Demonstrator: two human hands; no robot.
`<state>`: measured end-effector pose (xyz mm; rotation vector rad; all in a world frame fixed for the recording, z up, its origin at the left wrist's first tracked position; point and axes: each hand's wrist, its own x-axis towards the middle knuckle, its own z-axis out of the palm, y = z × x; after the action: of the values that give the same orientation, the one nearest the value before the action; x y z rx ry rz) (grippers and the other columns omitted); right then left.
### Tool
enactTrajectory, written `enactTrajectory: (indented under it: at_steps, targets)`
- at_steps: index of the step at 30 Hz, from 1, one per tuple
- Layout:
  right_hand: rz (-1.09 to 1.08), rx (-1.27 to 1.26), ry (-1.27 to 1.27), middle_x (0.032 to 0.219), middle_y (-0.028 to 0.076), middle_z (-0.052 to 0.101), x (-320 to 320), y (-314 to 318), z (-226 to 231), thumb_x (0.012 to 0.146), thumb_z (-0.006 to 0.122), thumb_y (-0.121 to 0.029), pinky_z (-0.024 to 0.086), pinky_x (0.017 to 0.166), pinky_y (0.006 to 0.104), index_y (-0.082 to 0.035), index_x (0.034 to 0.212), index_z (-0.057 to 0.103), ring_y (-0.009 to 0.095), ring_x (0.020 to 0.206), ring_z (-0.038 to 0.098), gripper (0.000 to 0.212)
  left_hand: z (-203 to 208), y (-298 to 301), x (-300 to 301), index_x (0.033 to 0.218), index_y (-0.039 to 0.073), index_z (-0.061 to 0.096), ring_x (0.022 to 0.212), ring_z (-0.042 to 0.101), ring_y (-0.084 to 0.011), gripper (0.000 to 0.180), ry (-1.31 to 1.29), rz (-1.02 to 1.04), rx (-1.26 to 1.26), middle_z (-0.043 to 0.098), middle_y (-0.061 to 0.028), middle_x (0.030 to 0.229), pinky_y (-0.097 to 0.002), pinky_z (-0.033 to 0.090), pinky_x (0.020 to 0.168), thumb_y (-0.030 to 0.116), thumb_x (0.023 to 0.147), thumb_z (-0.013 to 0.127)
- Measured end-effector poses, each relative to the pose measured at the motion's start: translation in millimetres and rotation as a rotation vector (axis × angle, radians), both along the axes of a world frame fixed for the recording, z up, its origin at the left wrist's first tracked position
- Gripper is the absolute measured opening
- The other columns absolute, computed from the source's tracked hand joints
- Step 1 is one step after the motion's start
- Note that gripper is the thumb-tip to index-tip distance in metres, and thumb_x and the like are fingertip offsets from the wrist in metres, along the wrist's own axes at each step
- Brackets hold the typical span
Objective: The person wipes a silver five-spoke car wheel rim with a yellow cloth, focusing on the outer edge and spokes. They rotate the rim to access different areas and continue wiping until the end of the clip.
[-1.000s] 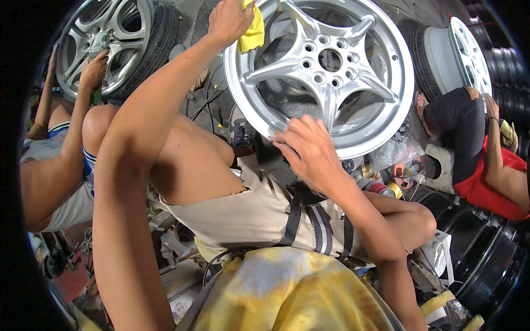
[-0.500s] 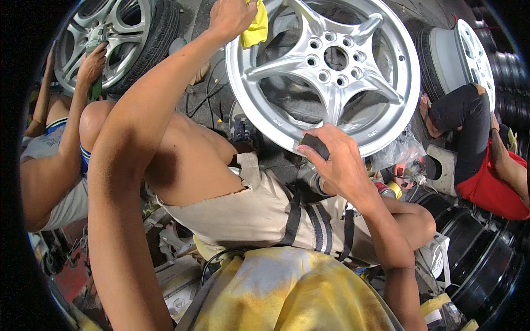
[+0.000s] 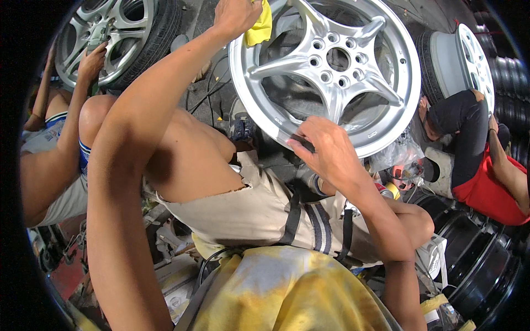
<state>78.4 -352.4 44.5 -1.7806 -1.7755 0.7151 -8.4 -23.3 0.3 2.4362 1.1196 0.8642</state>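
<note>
A silver multi-spoke alloy wheel point(image 3: 287, 65) without a tyre lies in front of me, its hub ringed by several bolt holes. My left hand point(image 3: 237, 15) is at the wheel's far left edge, closed on a bright yellow cloth point(image 3: 259, 30) that hangs over the rim. At the near edge, my right hand point(image 3: 327, 146) curls over the rim lip. Between its thumb and fingers a dark block-like pad point(image 3: 305, 144) is mostly hidden by the hand.
To the left a person holds a tool against another silver wheel point(image 3: 113, 38) with a tyre. At right another person in red point(image 3: 491, 190) sits by a white wheel point(image 3: 475, 60). Black rims point(image 3: 477, 259) lie at lower right. Clear plastic point(image 3: 389, 154) sits beside my wheel.
My right hand has shifted slightly left and up along the near rim, turning so the dark pad is now mostly covered. My left hand and the cloth moved slightly right in view.
</note>
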Motion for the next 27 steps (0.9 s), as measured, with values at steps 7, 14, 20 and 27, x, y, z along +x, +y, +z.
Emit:
enactTrajectory:
  at_steps: [7,14,20,27]
  targets:
    - [0.027,-0.07,-0.037,0.086,0.018,0.062,10.1,-5.1,4.9,0.086,0.073,-0.017,0.05,0.076,0.0488,0.003,0.087,0.063,0.04,0.086,0.062,0.022,2.0,-1.6,0.8,0.101,0.004,0.068,0.093,0.064,-0.0491,0.025,0.02,0.016,-0.027,0.068,-0.0271,0.091,-0.0565,0.051,0.081,0.024,0.094,0.055]
    - [0.042,-0.123,-0.027,0.085,0.018,0.063,9.3,-2.5,9.6,0.085,0.074,-0.017,0.049,0.076,0.0493,0.002,0.085,0.064,0.039,0.088,0.063,0.021,-4.8,1.5,-6.4,0.098,0.004,0.067,0.095,0.063,-0.049,0.024,0.001,0.042,0.06,0.068,-0.0271,0.091,-0.057,0.05,0.081,0.025,0.094,0.055]
    - [-0.043,0.021,0.037,0.086,0.018,0.063,-7.0,9.8,-2.7,0.084,0.075,-0.016,0.049,0.077,0.0484,0.002,0.087,0.065,0.039,0.088,0.063,0.022,6.8,-1.9,4.4,0.098,0.004,0.067,0.094,0.064,-0.0487,0.025,0.052,0.014,-0.035,0.068,-0.0265,0.093,-0.0569,0.05,0.081,0.025,0.094,0.055]
    - [-0.097,0.155,0.048,0.085,0.013,0.058,8.6,-22.0,8.9,0.083,0.073,-0.01,0.049,0.074,0.0445,-0.001,0.089,0.065,0.034,0.083,0.06,0.013,2.2,-1.5,-0.7,0.1,0.003,0.068,0.094,0.064,-0.0487,0.026,0.053,0.026,0.039,0.068,-0.0265,0.093,-0.0567,0.05,0.082,0.025,0.094,0.055]
